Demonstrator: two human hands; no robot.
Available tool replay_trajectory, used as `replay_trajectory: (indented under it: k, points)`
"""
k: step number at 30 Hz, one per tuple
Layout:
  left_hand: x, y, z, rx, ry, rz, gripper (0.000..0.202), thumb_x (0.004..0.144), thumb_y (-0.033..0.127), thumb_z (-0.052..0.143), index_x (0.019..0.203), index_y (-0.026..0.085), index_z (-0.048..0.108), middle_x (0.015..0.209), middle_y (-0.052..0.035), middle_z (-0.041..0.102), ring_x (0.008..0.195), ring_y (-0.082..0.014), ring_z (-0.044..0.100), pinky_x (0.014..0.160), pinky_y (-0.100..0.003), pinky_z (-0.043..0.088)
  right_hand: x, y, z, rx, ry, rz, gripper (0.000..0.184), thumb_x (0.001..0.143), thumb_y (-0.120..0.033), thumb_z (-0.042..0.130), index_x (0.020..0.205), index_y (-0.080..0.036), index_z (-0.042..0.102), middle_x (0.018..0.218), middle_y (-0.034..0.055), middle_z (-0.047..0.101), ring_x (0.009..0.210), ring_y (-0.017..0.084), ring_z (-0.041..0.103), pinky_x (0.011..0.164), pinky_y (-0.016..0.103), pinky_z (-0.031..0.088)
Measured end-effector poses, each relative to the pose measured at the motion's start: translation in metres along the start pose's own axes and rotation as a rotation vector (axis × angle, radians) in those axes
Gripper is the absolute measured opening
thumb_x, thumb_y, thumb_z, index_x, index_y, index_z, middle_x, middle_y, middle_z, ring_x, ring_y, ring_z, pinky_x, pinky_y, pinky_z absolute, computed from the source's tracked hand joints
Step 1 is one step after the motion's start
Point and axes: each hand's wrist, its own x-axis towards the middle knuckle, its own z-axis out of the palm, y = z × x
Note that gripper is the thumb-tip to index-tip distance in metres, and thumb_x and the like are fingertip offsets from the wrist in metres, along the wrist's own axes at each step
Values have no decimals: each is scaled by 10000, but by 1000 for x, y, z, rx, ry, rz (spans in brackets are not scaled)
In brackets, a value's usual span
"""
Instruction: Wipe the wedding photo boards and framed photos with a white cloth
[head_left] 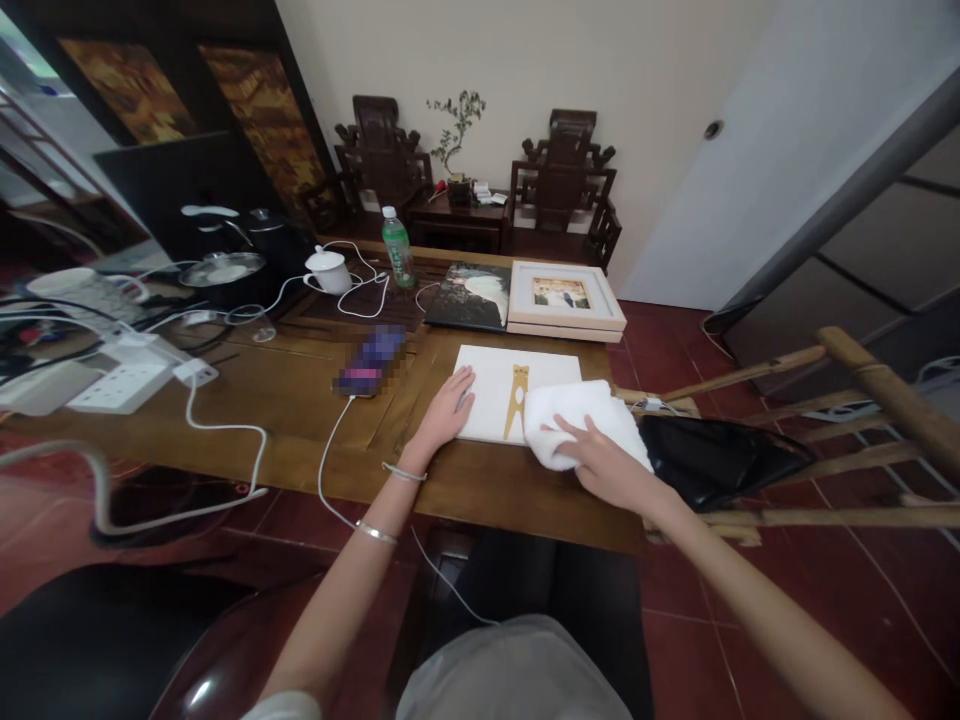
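Note:
A white board [487, 385] with a tan, long-legged animal figure [518, 390] on it lies flat on the wooden table. My left hand [448, 408] rests on the board's left edge, its fingers stretched out flat. Over the right part of the board lies a folded white cloth [592, 405], fluffy like a towel. My right hand [592, 455] grips this cloth at its near side and presses it down. The cloth hides the board's right side and near right corner.
Behind the board lie a dark picture with a white bird [472, 297] and a framed picture [566, 298]. Left of it are a phone [371, 360], a bottle [398, 250], a lidded cup [328, 270], power strips [131, 375] and loose cables. A black bag [712, 460] sits on the right.

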Motion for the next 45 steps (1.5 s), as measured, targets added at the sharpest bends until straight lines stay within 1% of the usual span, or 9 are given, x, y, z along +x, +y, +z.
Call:
replay_trajectory:
  k: [7,11,14,17,26,30,35,39,45]
  points:
    - [0,-2,1,7,13,12,438,923,299,414,1295,121,559,1438,-144,484,1380,-245,391,1164,-457,287,65,59,-7,-103,109,33,564,679,42,365,1159,-134,603,1455,152,462,1439,272,221,1136,621,172]
    - [0,-5,1,5,19,20,439,925,308,408,1289,118,563,1433,-147,489,1378,-244,394,1163,-446,293,95,74,-12,-163,137,87,603,725,38,351,1276,-115,543,1502,155,392,1446,302,197,1107,659,182]
    - [-1,-6,1,4,17,19,435,924,310,410,1289,127,564,1434,-141,489,1378,-243,394,1161,-450,296,100,69,-9,-213,154,126,600,731,37,357,1288,-94,537,1530,169,335,1448,332,169,1091,683,179]
    - [-1,-5,2,-5,25,17,426,923,309,416,1291,153,564,1434,-122,494,1379,-241,392,1161,-459,294,89,54,-3,-254,150,140,565,730,30,379,1253,-76,568,1531,196,317,1447,358,152,1088,688,177]
    - [0,-3,1,-3,16,8,442,913,297,418,1299,140,567,1431,-125,496,1374,-246,400,1160,-466,292,15,-9,12,-207,48,56,541,694,68,378,1131,-94,652,1521,190,337,1434,385,175,1091,694,200]
    - [0,-4,1,-2,15,7,444,913,300,420,1304,149,567,1432,-111,498,1373,-239,402,1159,-462,295,-1,-16,12,-108,19,28,548,684,61,380,1118,-130,656,1515,163,363,1439,353,179,1098,678,216]
    - [0,-3,1,3,19,1,446,911,302,422,1305,151,565,1432,-109,498,1373,-236,403,1162,-462,289,19,4,10,-92,64,37,563,682,60,359,1138,-134,628,1523,155,353,1449,329,154,1108,673,189]
    - [0,-3,1,-3,15,2,444,916,304,416,1299,136,565,1435,-128,491,1375,-245,399,1161,-460,291,55,21,3,-149,67,142,556,710,46,364,1204,-91,580,1529,197,322,1447,368,141,1079,706,190]
    - [0,-3,1,-11,20,0,446,919,305,416,1300,123,560,1438,-145,484,1376,-253,395,1164,-460,284,105,29,-3,-168,177,285,544,768,19,356,1271,-94,527,1512,217,344,1426,399,195,1033,733,233]
